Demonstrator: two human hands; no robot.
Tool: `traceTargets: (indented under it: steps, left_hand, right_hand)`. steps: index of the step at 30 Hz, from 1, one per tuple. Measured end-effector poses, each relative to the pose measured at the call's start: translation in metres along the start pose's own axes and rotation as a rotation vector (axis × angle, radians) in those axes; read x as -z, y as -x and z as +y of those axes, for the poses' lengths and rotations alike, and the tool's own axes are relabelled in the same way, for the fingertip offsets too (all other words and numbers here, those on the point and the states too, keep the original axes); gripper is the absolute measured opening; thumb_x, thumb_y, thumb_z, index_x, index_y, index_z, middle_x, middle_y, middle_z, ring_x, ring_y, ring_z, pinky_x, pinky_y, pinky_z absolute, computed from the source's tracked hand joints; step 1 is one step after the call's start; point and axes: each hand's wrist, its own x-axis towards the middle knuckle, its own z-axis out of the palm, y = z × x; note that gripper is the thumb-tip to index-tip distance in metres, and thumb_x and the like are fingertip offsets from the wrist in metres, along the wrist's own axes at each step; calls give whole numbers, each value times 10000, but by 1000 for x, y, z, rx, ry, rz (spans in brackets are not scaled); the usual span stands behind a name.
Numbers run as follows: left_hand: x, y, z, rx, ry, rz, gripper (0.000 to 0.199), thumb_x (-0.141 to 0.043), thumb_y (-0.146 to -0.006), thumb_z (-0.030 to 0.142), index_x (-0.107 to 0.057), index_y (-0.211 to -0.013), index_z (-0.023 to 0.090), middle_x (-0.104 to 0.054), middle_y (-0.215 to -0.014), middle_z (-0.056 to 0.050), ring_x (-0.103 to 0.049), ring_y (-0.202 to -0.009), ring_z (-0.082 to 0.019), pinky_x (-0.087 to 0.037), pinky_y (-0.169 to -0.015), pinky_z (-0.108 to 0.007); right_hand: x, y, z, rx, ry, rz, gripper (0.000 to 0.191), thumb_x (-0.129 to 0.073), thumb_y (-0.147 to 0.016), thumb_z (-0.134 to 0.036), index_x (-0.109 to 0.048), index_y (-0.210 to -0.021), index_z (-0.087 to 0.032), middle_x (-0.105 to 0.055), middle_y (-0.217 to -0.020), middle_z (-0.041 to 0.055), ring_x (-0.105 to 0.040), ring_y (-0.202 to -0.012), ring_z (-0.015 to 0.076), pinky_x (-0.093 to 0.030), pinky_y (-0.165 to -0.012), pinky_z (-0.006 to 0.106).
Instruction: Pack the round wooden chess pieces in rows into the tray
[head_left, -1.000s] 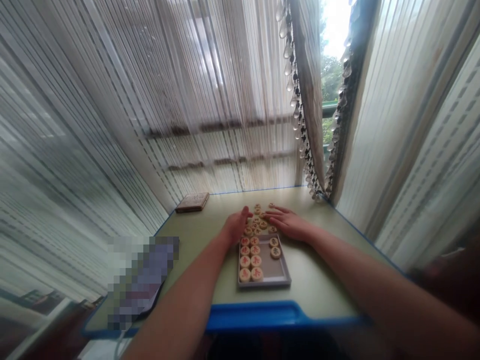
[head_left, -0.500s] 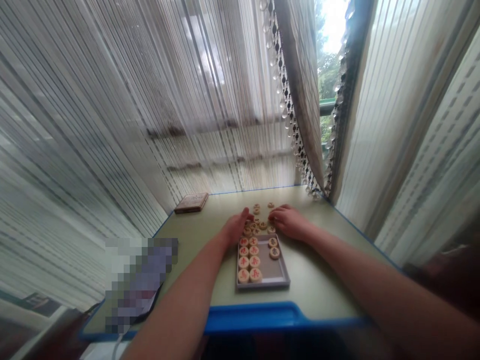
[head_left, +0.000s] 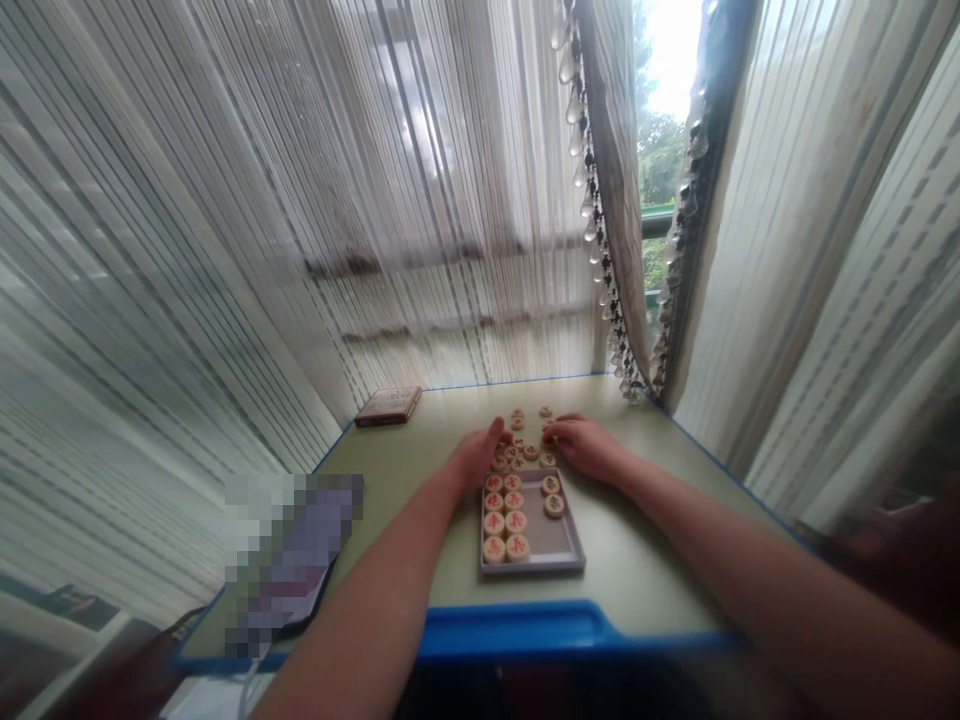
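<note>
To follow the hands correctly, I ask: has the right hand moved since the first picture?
Yes. Judged against the tray, the right hand has drawn back rightward, its fingertips nearer the tray's far right corner.

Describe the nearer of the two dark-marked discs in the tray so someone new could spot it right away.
On the pale green table, look for the shallow tray near the blue front edge. Red-marked discs fill its left side; two dark-marked ones sit at right. The target disc is the dark-marked one closer to that blue edge.
</note>
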Motion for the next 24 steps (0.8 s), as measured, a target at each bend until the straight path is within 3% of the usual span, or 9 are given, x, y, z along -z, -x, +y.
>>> traceTargets:
  steps: [4, 10, 19, 21, 24]
  left_hand:
    - [1, -1, 0, -31, -87, 16, 778, -94, -802, 653, -671, -930, 146, -666, -997, -86, -583, -936, -219, -414, -868, -324]
    - [0, 1, 1, -34, -115, 27, 796, -74, -797, 661, -661, -938, 143, -665, -993, -88, -584, -930, -219, -425, -845, -315]
    - [0, 1, 2, -44, -95, 30, 775, -90, -807, 650, -655, -939, 137, -663, -996, -90, -586, -935, -210, -420, -863, -309]
    - [0, 3, 3, -49, -96, 32, 773, -92, -811, 644, -655, -944, 130, -663, -996, -95, -586, -938, -211, -416, -871, -309]
    - [1, 5, 5, -56, -107, 32, 771, -94, -814, 639, -654, -949, 126, -663, -994, -101, -587, -942, -216, -415, -872, -314]
  right_hand:
    - [0, 1, 1, 44, 30, 5, 263, -474, -774, -121, -677, -920, -200, -658, -1008, 53, -523, -1003, 195, -408, -894, 308]
    - [5, 1, -2, 28, 95, -28, 167, -542, -778, -285, -685, -842, -225, -674, -868, 47, -520, -882, 211, -421, -811, 331]
    - [14, 5, -7, -71, 48, 25, 159, -592, -720, -260, -662, -849, -200, -665, -821, 61, -537, -865, 214, -440, -759, 317]
    - [22, 8, -15, -39, -3, 26, 174, -591, -709, -239, -650, -867, -195, -666, -837, 52, -550, -834, 198, -443, -743, 308]
    - [34, 13, -31, 72, -130, -84, 226, -603, -686, -231, -632, -908, -200, -669, -854, 25, -565, -740, 152, -454, -677, 263]
